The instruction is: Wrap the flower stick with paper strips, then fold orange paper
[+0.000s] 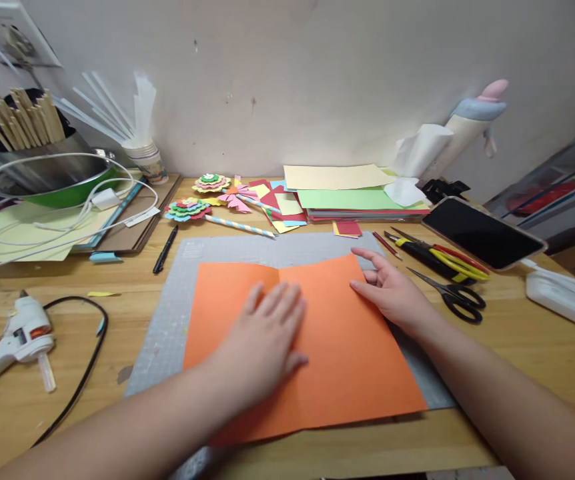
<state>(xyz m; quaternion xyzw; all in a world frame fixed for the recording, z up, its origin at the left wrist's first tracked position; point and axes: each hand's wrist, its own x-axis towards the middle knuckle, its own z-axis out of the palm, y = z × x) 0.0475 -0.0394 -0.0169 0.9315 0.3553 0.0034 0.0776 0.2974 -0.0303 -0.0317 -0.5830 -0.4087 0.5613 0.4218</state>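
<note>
A sheet of orange paper (pixel 347 353) with a crease down its middle lies spread on a grey cutting mat (pixel 162 333). My left hand (pixel 267 340) rests on the paper near the crease, palm down, its fingers stretched out and slightly blurred. At the sheet's upper right edge is my right hand (pixel 387 287), with the thumb on top of the paper and the other fingers at or past the edge. The paper's right side is slightly raised there. Part of the crease is hidden under my left hand.
Scissors (pixel 452 293), pliers (pixel 437 257) and a phone (pixel 485 230) lie right. A hot glue gun (pixel 27 340) with its cord is left, near a black pen (pixel 166 250). Paper flowers (pixel 187 210) and stacked coloured paper (pixel 357 200) sit along the wall.
</note>
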